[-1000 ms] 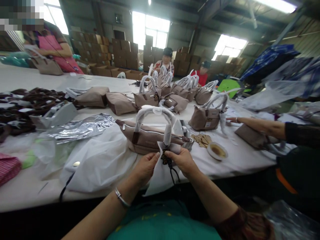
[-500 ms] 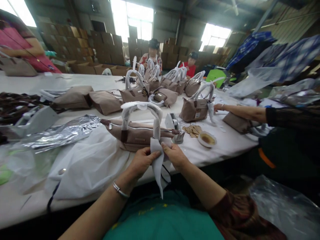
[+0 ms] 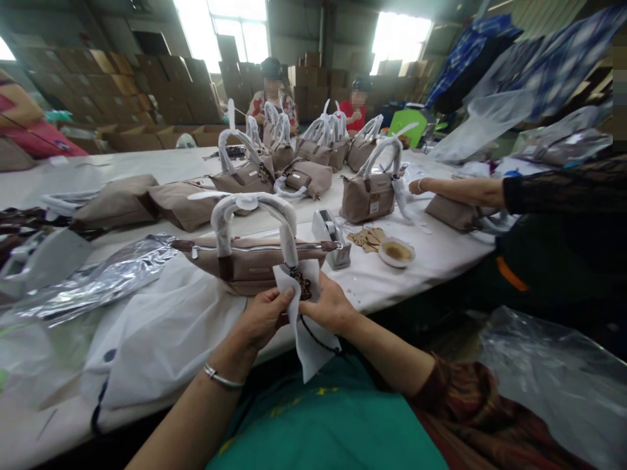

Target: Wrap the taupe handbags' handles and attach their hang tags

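A taupe handbag (image 3: 252, 269) with white-wrapped handles (image 3: 287, 228) stands at the table's near edge in front of me. At its right handle base hangs a dark patterned charm (image 3: 302, 285) on a black cord, lying against a white wrapping sheet (image 3: 313, 343). My left hand (image 3: 267, 313) pinches the sheet's left edge between thumb and fingers. On the other side, my right hand (image 3: 333, 305) is closed on the sheet's right part, its thumb just below the charm. Some of its fingers are hidden behind the sheet.
A tape dispenser (image 3: 332, 240), tan paper tags (image 3: 367, 239) and a small bowl (image 3: 396, 252) lie right of the bag. A co-worker's arm (image 3: 460, 193) reaches in from the right. White fabric (image 3: 161, 339) and silvery film (image 3: 112, 274) cover the left.
The white sheet has been opened outward, and the dark charm now shows on it. Both hands have shifted slightly left in the picture as the view turned right.
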`<state>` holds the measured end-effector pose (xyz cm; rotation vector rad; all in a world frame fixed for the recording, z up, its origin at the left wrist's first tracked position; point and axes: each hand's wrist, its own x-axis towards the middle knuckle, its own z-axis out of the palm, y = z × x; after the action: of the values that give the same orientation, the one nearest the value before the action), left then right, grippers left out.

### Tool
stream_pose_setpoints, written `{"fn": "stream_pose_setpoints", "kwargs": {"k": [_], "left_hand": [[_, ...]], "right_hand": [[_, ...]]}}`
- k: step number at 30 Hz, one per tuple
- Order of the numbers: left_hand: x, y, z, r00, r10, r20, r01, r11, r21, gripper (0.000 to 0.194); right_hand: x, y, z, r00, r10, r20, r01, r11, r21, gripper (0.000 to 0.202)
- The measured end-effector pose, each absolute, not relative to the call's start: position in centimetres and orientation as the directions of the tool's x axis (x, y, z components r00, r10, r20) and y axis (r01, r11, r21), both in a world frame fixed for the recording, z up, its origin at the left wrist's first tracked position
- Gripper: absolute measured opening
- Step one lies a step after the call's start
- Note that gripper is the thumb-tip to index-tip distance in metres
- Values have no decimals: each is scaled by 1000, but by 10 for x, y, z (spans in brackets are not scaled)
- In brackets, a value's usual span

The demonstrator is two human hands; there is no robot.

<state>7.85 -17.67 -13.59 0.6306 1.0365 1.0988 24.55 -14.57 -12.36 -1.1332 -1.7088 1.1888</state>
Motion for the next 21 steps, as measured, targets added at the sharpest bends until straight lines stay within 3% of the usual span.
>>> {"fn": "stream_pose_setpoints", "kwargs": {"k": [4, 8, 10, 14, 18, 21], "left_hand": [[83, -177, -131, 25, 934, -357, -396, 337, 854, 50], [90, -177, -132, -19, 950, -311, -358, 284, 890, 49], [92, -177, -134, -57, 959, -278, -340, 243, 909, 49], [88, -176, -136, -48, 956, -288, -373, 251, 894, 50], [79, -177, -133, 74, 936, -345, -437, 341, 832, 49], [76, -180, -130, 127, 923, -363, -452, 379, 807, 47]], "right_hand": [[244, -150, -126, -274, 939, 209, 328, 296, -897, 48], [244, -153, -128, -202, 888, 413, 416, 460, -785, 69], [247, -152, -127, -192, 879, 437, 434, 475, -765, 60], [254, -148, -130, -273, 915, 298, 305, 376, -875, 18], [256, -145, -139, -289, 955, 61, 68, 84, -994, 24], [254, -145, -141, -267, 964, 4, 75, 25, -997, 26]]}}
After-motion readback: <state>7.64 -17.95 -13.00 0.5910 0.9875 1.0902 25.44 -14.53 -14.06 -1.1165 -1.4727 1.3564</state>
